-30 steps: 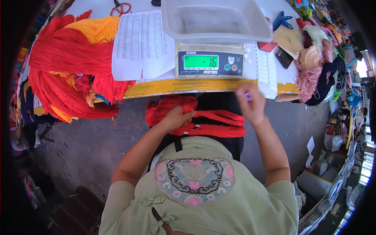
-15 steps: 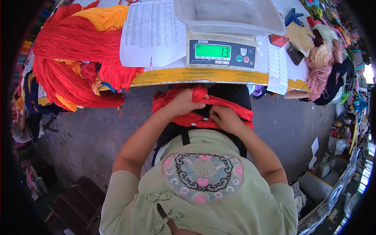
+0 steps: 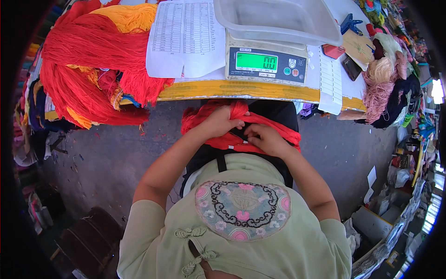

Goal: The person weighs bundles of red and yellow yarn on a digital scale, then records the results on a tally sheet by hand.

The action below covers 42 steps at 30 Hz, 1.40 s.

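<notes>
A hank of red yarn (image 3: pixel 283 132) lies across my lap below the table edge, with small white tags on its lower strands. My left hand (image 3: pixel 222 122) is closed around the upper left of the hank, where a thick bundle stands up by the thumb. My right hand (image 3: pixel 269 140) is over the middle and right of the hank. Its fingers are bent and drawn together near the lower strands; whatever they pinch is too small to make out. A dark gap shows between the strands and the two hands.
On the table (image 3: pixel 195 90) stands a digital scale (image 3: pixel 267 65) bearing a translucent plastic tray (image 3: pixel 278 21), its green display reading 0.0. Printed sheets (image 3: pixel 186 37) lie beside it. Red yarn (image 3: pixel 93 60) is heaped at left; pale and dark yarn (image 3: pixel 383 72) hangs at right. A blue clamp (image 3: pixel 349 23) lies behind.
The scale's display has gone from 13 to 0.0. My right fingers have shifted slightly left and upward over the red yarn. My left hand keeps its hold; the view has shifted slightly.
</notes>
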{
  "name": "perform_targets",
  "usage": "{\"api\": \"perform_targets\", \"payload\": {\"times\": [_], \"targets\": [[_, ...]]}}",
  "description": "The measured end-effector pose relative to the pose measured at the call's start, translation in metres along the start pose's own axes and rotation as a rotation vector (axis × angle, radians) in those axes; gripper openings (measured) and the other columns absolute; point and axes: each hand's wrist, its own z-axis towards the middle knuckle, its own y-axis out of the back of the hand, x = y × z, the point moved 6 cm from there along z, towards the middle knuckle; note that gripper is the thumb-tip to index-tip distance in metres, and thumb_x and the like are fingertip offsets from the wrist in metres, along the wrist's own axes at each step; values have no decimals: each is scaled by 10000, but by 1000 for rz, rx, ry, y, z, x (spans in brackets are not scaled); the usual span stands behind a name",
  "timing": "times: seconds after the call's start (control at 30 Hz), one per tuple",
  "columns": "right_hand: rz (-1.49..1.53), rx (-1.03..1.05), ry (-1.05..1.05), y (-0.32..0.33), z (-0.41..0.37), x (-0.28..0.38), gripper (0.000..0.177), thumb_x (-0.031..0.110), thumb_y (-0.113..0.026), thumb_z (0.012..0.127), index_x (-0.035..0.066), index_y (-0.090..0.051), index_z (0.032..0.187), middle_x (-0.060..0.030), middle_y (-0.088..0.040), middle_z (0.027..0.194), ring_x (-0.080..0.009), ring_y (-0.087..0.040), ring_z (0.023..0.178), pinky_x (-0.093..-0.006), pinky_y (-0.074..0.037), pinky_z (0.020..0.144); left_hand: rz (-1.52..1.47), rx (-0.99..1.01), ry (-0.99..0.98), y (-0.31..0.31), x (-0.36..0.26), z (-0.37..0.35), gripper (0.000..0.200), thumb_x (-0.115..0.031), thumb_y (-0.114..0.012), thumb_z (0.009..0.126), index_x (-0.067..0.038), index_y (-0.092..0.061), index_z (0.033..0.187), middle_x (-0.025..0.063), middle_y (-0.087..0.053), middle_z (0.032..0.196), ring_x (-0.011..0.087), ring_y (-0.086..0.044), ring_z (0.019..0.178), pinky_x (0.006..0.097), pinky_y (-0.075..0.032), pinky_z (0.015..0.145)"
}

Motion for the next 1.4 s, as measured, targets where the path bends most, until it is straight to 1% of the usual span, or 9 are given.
{"api": "perform_targets", "payload": {"times": [0.07, 0.17, 0.27, 0.37, 0.47, 0.67, 0.87, 1.07, 1.4], "targets": [[-282, -27, 243, -12, 0, 0, 230, 169, -689, 861, 53, -650, 1057, -139, -667, 904, -339, -663, 886, -441, -508, 785, -41, 12, 0, -2, -2, 1, 358, -21, -664, 906, -39, -626, 1262, 51, -689, 954, 119, -659, 835, 279, -536, 792], [-334, -57, 59, -13, 4, -3, 221, 185, -688, 864, 42, -646, 1027, -143, -670, 917, -363, -655, 884, -446, -510, 801, -22, 5, -31, -2, -5, 2, 363, -17, -669, 900, -40, -626, 1260, 44, -689, 946, 117, -657, 837, 284, -536, 792], [-198, 18, 60, 0, 6, 8, 186, 178, -669, 895, 37, -634, 1010, -135, -679, 930, -323, -669, 874, -412, -517, 794, -24, -40, -79, 2, -5, -1, 296, -50, -700, 869, -26, -659, 1161, 93, -708, 905, 168, -680, 806, 323, -539, 780], [143, 28, -79, 15, 0, 8, 130, 83, -614, 956, 4, -601, 1059, -80, -662, 923, -175, -647, 844, -306, -516, 772, 423, -25, 28, 4, -6, -5, 226, -71, -721, 857, -3, -669, 1066, 112, -712, 904, 174, -681, 801, 335, -544, 765], [362, 125, -109, 18, -8, 14, 126, 60, -570, 990, -15, -572, 1091, -52, -641, 923, -111, -607, 850, -264, -500, 764, 510, 137, 9, -6, -6, -6, 208, -124, -751, 853, -12, -690, 1017, 88, -699, 878, 147, -657, 764, 301, -538, 745], [151, -202, 112, 36, -13, 31, 91, 81, -678, 910, 28, -649, 977, -85, -629, 848, -208, -635, 828, -336, -506, 761, -181, 127, 12, -15, -12, -12, 393, -81, -702, 891, 2, -572, 1252, 79, -694, 908, 125, -645, 750, 284, -540, 709], [-99, -356, 210, 31, -12, 41, 121, 47, -735, 832, 37, -676, 937, -83, -653, 893, -249, -635, 874, -359, -476, 788, -211, 88, -5, -19, -4, -11, 434, -46, -633, 917, 7, -501, 1327, 81, -679, 919, 117, -638, 743, 261, -532, 684], [-398, -560, 323, 26, -18, 56, 84, 149, -736, 808, 124, -665, 845, -19, -648, 885, -227, -601, 843, -385, -392, 810, -331, 44, 128, -24, 15, -7, 363, -86, -604, 915, -3, -543, 1263, 69, -662, 863, 118, -626, 697, 249, -507, 628], [-601, -642, 497, 18, -22, 74, 111, 91, -733, 774, 124, -657, 848, 9, -649, 890, -187, -590, 822, -378, -379, 787, -517, 41, 494, -18, 24, -14, 229, -94, -621, 884, -57, -624, 1110, 57, -660, 793, 118, -617, 625, 233, -443, 511]]}}
